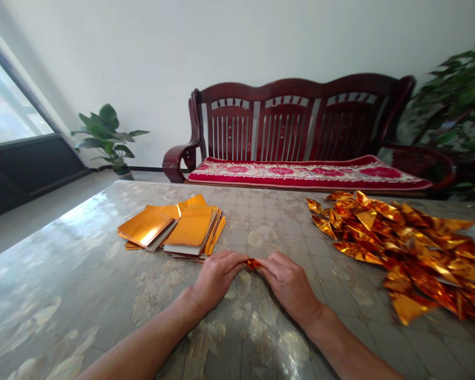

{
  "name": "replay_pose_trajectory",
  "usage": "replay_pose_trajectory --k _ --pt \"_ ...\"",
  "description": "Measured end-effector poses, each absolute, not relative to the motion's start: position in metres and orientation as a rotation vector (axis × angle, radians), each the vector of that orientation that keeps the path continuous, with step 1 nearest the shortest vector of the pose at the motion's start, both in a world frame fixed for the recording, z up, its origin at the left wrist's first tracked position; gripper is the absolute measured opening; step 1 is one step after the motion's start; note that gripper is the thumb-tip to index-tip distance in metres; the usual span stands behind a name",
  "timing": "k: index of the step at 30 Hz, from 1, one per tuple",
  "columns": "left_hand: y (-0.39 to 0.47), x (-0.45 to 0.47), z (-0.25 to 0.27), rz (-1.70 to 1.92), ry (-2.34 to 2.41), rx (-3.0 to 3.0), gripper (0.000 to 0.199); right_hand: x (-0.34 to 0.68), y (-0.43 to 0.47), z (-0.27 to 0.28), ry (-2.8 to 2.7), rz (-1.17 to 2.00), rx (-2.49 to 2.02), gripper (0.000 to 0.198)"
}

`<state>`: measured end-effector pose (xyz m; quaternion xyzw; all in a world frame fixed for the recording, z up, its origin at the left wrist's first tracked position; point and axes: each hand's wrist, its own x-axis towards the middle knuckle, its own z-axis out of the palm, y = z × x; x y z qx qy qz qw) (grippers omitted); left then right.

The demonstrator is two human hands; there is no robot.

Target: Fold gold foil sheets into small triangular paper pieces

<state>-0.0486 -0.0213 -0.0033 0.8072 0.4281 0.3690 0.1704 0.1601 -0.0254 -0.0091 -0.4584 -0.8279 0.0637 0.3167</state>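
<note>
A small piece of shiny orange-gold foil paper (253, 264) shows between my two hands, just above the table. My left hand (220, 272) pinches its left end, and my right hand (287, 277) pinches its right end. Most of the piece is hidden by my fingers. Beyond my left hand lie stacks of flat gold foil paper sheets (190, 227), some with pale undersides. To the right spreads a heap of folded gold foil pieces (380, 227), crumpled-looking and pointed at their ends.
The table (114, 311) has a glossy, flower-patterned cover. Behind it stands a dark red wooden bench (287, 108) with a red and white cushion (309, 171). Potted plants stand at the left (108, 134) and right (459, 100).
</note>
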Motion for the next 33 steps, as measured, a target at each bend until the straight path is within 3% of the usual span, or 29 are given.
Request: replay_pose_trajectory --k 7,13,18,33 --pt "-0.0167 -0.0482 -0.0077 1.127 1.288 2.172 0.030 0.1596 -0.0266 -0.0076 -2.185 0.165 -1.206 0.019" --pt "-0.0133 -0.0471 -0.0081 0.970 1.438 2.164 0.016 0.1597 -0.0251 -0.0079 -2.190 0.149 -1.194 0.017" --pt "-0.0174 -0.0486 -0.0049 0.836 1.440 2.325 0.020 0.1594 -0.0244 -0.0081 -2.193 0.154 -1.205 0.018" --pt "-0.0220 -0.0446 -0.0064 0.890 1.286 2.297 0.018 0.1588 -0.0260 -0.0062 -2.174 0.167 -1.171 0.022"
